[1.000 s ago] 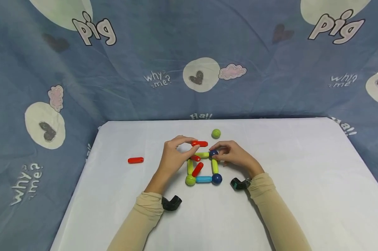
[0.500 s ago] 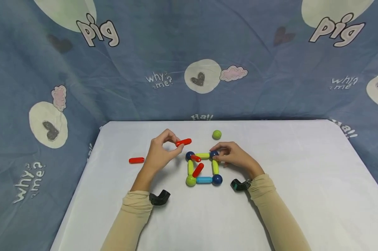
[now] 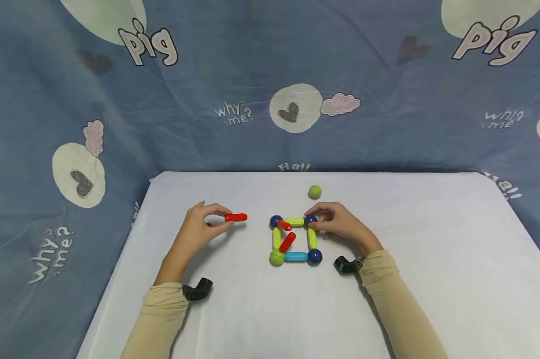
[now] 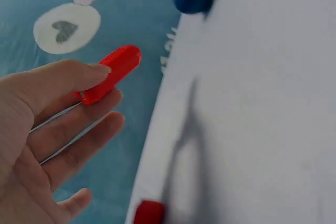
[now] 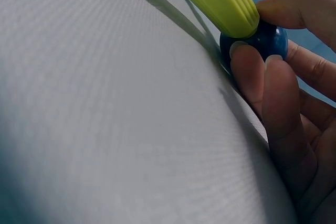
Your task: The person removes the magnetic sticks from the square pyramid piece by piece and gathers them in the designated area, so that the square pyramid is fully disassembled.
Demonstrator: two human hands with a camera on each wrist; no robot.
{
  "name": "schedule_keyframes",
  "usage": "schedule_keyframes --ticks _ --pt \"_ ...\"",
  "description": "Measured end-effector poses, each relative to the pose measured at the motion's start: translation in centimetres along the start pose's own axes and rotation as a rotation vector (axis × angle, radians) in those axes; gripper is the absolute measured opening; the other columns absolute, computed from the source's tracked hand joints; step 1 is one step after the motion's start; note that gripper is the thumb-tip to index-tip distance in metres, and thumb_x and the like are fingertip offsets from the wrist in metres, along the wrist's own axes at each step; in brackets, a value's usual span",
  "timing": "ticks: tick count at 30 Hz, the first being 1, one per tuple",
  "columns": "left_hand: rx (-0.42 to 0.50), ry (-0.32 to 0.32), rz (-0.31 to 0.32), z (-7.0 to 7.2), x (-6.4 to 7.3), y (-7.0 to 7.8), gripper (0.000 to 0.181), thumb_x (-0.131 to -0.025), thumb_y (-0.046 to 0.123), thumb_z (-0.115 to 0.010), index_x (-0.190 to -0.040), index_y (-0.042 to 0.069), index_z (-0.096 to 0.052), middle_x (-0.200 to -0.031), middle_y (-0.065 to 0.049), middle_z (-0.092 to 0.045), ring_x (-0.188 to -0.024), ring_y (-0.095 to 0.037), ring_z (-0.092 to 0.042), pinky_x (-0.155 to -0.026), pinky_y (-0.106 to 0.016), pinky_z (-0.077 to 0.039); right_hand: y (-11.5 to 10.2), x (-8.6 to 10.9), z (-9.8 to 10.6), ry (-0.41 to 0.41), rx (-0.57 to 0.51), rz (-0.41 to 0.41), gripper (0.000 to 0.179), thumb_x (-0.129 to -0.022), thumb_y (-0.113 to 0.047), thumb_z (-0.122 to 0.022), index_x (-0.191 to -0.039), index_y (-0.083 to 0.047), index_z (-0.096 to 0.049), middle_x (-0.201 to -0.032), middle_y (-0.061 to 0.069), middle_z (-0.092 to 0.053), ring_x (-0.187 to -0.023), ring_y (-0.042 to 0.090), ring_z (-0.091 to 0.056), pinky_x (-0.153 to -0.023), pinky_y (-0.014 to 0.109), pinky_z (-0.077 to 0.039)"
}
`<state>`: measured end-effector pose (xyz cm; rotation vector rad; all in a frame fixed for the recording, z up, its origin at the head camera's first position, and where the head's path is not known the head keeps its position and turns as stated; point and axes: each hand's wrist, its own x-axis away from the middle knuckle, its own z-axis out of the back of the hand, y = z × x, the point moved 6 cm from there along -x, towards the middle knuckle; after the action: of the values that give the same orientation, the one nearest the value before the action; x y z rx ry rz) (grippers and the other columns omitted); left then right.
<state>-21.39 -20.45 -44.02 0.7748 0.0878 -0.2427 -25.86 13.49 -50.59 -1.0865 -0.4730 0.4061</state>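
Note:
My left hand (image 3: pixel 198 225) pinches a red rod (image 3: pixel 236 217) between thumb and fingers, above the table at the left of a square frame of rods and balls. In the left wrist view the red rod (image 4: pixel 113 74) points up and away. My right hand (image 3: pixel 338 223) grips the dark blue ball (image 5: pixel 269 40) at the frame's back right corner, where a yellow-green rod (image 5: pixel 218 1) joins it. A blue rod (image 3: pixel 295 257) forms the front side. Two red rods slant up from the frame, one at the back left blue ball (image 3: pixel 276 221), one at the green ball (image 3: pixel 276 257).
Another red rod (image 4: pixel 149 212) lies on the table, mostly hidden behind my left hand in the head view. A loose green ball (image 3: pixel 314 192) sits behind the frame. A patterned blue cloth (image 3: pixel 252 144) hangs along the table's back edge.
My left hand has moved left with the red rod, away from above the frame's back side. My right hand has stayed on the blue corner ball.

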Motion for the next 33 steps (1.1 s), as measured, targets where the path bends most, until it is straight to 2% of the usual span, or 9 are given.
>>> schedule_keyframes --ticks 1,5,10,17,33 --pt "-0.014 -0.008 -0.002 0.0 0.2 -0.4 0.024 -0.083 0.010 -0.086 -0.106 0.011 -0.078 -0.102 -0.011 -0.080 -0.112 -0.038 -0.070 -0.124 -0.061 -0.023 0.0 0.0 0.0 -0.001 -0.002 0.000 0.033 -0.093 -0.017 -0.076 -0.124 -0.009 -0.071 -0.100 0.010 -0.074 -0.073 0.014 -0.062 -0.062 0.029 -0.058" --pt "-0.063 -0.028 -0.002 -0.5 0.5 -1.3 0.026 -0.080 0.009 -0.089 -0.104 0.009 -0.080 -0.107 -0.011 -0.080 -0.117 -0.034 -0.069 -0.126 -0.062 -0.017 -0.2 0.1 -0.1 -0.006 -0.010 0.006 0.033 -0.093 -0.015 -0.076 -0.124 -0.008 -0.071 -0.093 0.010 -0.073 -0.072 0.013 -0.062 -0.061 0.029 -0.058" --pt "-0.126 -0.026 -0.001 -1.0 0.4 -1.7 0.024 -0.078 0.010 -0.090 -0.100 0.011 -0.080 -0.110 -0.013 -0.079 -0.128 -0.036 -0.062 -0.124 -0.068 -0.011 -0.2 0.2 -0.1 -0.004 -0.009 -0.001 0.033 -0.093 -0.015 -0.076 -0.124 -0.009 -0.071 -0.098 0.008 -0.074 -0.073 0.014 -0.063 -0.062 0.029 -0.058" --pt "-0.212 0.005 0.011 -1.1 0.5 -2.0 0.022 -0.077 0.014 -0.092 -0.095 0.012 -0.081 -0.111 -0.014 -0.077 -0.125 -0.036 -0.060 -0.122 -0.071 -0.012 -0.3 0.1 0.0 -0.009 -0.017 0.005 0.034 -0.093 -0.015 -0.076 -0.125 -0.007 -0.070 -0.088 0.008 -0.072 -0.072 0.013 -0.061 -0.062 0.029 -0.057" --pt "-0.213 -0.019 0.039 -1.5 0.4 -2.5 0.023 -0.080 0.017 -0.090 -0.100 0.013 -0.081 -0.112 -0.013 -0.075 -0.123 -0.035 -0.060 -0.122 -0.071 -0.012 -0.5 0.2 -0.1 -0.011 -0.004 0.000 0.033 -0.093 -0.015 -0.076 -0.125 -0.009 -0.070 -0.087 0.007 -0.070 -0.070 0.014 -0.059 -0.061 0.028 -0.057"
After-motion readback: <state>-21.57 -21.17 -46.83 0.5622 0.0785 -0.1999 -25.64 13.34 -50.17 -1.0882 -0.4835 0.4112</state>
